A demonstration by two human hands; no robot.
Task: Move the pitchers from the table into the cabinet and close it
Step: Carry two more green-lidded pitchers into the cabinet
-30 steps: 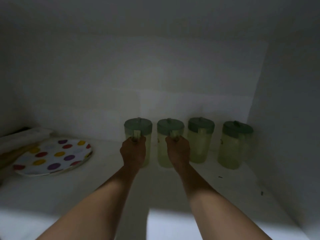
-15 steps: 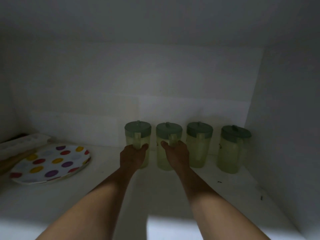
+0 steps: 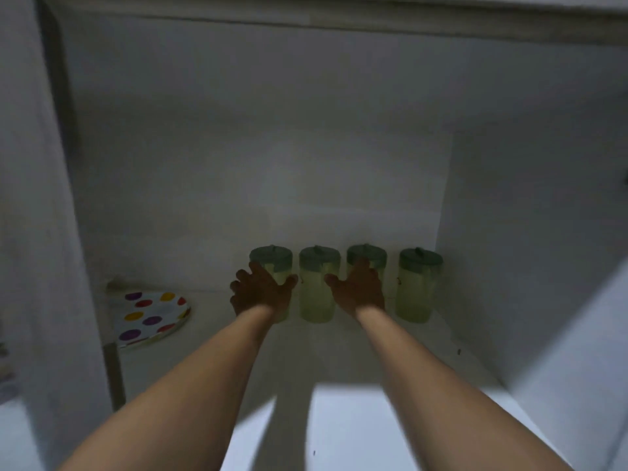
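4 pitchers (image 3: 318, 287), 1 dotted plate (image 3: 149, 314), 2 hands (image 3: 263, 290).

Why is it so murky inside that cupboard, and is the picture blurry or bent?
Head view: the cabinet interior is dim, so the four pitchers and both hands, left hand and right hand, look dark; a bright patch lights the shelf front, crossed by arm shadows; edges are soft, and the wide lens bows the cabinet walls; the spotted plate keeps its colours.

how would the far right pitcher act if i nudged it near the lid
The far right pitcher looks tall and narrow, so a push up high could tip it rather than slide it. Its walls look like thin translucent plastic, so it is probably light, though I can't tell if it's filled. It stands near the cabinet wall, which might catch it.
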